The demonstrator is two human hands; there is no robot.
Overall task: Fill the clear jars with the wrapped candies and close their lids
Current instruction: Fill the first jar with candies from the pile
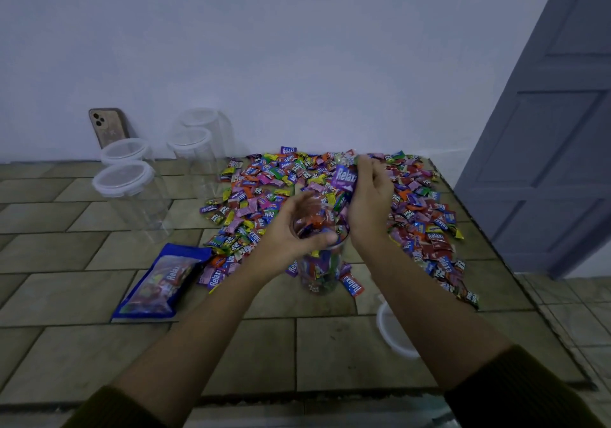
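A clear jar [322, 272], partly full of wrapped candies, stands open in the middle of the tiled table. My left hand [291, 229] grips its rim. Just above and to the right of the jar mouth, my right hand [367, 196] holds a bunch of wrapped candies [345, 176], a purple one on top. A wide heap of loose wrapped candies [420, 216] covers the table behind and on both sides of the jar. The jar's white lid [391, 328] lies on the table to the right, partly hidden by my right forearm.
Several empty clear jars with lids on stand at the back left, the nearest [132, 196] in front. A phone [109, 126] leans on the wall. A blue candy bag [158, 282] lies left of the jar. The table edge [496, 262] runs along the right, near a grey door [545, 130].
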